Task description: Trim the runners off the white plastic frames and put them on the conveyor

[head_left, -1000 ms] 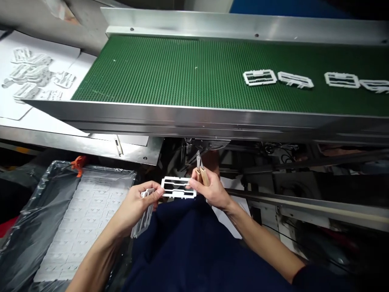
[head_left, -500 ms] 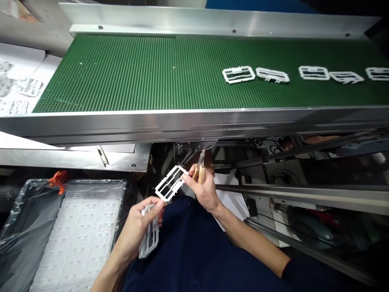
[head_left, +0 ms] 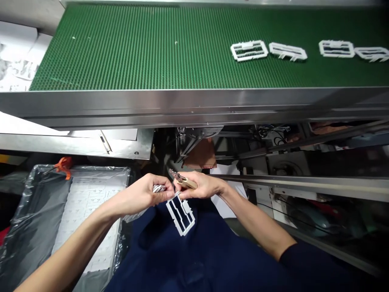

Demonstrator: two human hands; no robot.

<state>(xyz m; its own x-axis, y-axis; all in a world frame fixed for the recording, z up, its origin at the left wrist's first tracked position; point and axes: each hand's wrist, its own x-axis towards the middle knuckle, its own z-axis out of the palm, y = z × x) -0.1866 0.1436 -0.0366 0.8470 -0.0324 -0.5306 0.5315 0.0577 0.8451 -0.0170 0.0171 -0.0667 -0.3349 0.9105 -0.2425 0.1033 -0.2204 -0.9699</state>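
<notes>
My left hand (head_left: 152, 191) is closed around several white plastic frames (head_left: 159, 188), mostly hidden by the palm. Its fingertips also pinch the upper end of one white plastic frame (head_left: 186, 206), which hangs tilted in front of the dark blue clothing. In my right hand (head_left: 204, 184) are small cutting pliers (head_left: 187, 183) with tan handles, jaws pointing up and left. The right fingertips are close to the frame's upper end; whether they touch it I cannot tell.
Several white frames (head_left: 249, 51) lie on the green conveyor belt (head_left: 121, 52), behind its metal rail (head_left: 136, 107). Lower left stands a plastic-lined box (head_left: 127, 172) holding white parts, with orange-handled scissors (head_left: 64, 165) at its edge. A cutter knife (head_left: 105, 142) lies on the metal ledge.
The frame has swung from slanting up right to hanging downward, and my hands have come together. The pliers have turned from pointing up to up-left. The view has shifted, showing the belt higher.
</notes>
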